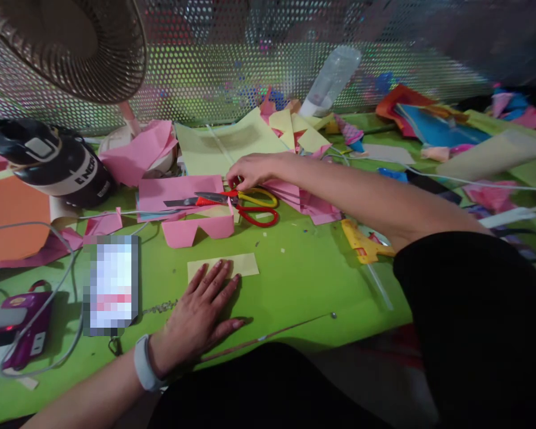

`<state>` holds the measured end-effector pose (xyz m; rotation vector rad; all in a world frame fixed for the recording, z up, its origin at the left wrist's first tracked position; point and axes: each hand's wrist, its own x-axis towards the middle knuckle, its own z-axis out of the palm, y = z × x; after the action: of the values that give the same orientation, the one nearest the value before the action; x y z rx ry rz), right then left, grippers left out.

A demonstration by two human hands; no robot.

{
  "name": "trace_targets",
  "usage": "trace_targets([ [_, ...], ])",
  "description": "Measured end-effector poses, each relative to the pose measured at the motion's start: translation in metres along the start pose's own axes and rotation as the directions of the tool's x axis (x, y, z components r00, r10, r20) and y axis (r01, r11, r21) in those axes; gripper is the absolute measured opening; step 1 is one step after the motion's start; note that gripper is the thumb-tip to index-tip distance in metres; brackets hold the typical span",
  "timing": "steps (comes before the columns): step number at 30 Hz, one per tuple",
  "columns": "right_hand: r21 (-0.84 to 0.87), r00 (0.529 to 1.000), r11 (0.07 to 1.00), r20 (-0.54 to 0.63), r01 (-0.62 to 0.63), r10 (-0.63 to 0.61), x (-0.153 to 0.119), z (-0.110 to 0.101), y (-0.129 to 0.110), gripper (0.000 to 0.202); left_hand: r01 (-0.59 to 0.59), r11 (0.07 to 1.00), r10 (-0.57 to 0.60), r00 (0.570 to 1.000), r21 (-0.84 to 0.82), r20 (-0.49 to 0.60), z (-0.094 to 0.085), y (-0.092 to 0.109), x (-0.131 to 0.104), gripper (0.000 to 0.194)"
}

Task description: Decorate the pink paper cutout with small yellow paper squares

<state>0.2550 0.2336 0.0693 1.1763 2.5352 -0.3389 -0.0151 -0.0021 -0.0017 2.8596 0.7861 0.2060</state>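
Observation:
My left hand (201, 310) lies flat with fingers spread on a pale yellow paper strip (249, 264), pressing it to the green tabletop. Farther back, my right hand (252, 169) reaches across with its fingers curled together; whatever they hold, if anything, is hidden. Just below those fingers lie scissors (268, 224) with red and yellow handles, crossing a red-handled craft knife (208, 202). In front of these stands a pink paper cutout shaped like glasses (199, 231). A pink paper sheet (178, 187) lies under the blades.
At the left are a phone (114, 286), a black bottle (58, 164), a fan (71, 42) and a purple power strip (22, 333) with cables. A yellow glue gun (361, 241) lies below my right forearm. Paper scraps and a clear bottle (333, 77) line the perforated back panel (196, 65).

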Motion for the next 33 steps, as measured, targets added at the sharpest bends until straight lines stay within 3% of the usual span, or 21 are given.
trace_targets([
  [10,-0.333,0.986,0.93,0.0,0.157,-0.166,0.006,0.007,-0.02,0.029,0.003,1.0,-0.003,1.0,0.018,0.021,0.001,0.001,0.0,0.081],
  [16,-0.433,0.983,0.901,-0.171,-0.009,-0.072,-0.002,0.001,-0.017,0.036,0.009,1.0,-0.01,1.0,0.011,0.029,0.001,0.002,-0.001,0.082],
  [22,-0.356,0.963,0.907,-0.219,-0.227,0.155,-0.007,-0.002,-0.007,0.039,0.019,1.0,-0.019,1.0,-0.023,0.012,0.002,0.001,-0.002,0.081],
  [25,-0.293,0.962,0.929,-0.217,-0.225,0.165,-0.005,-0.001,-0.011,0.038,0.015,1.0,-0.015,1.0,-0.011,0.018,0.002,0.001,-0.001,0.08],
  [33,-0.15,0.958,0.946,-0.045,-0.287,0.283,0.004,-0.002,-0.011,0.052,0.038,0.998,-0.036,0.999,-0.042,0.032,0.001,0.003,0.0,0.079],
])
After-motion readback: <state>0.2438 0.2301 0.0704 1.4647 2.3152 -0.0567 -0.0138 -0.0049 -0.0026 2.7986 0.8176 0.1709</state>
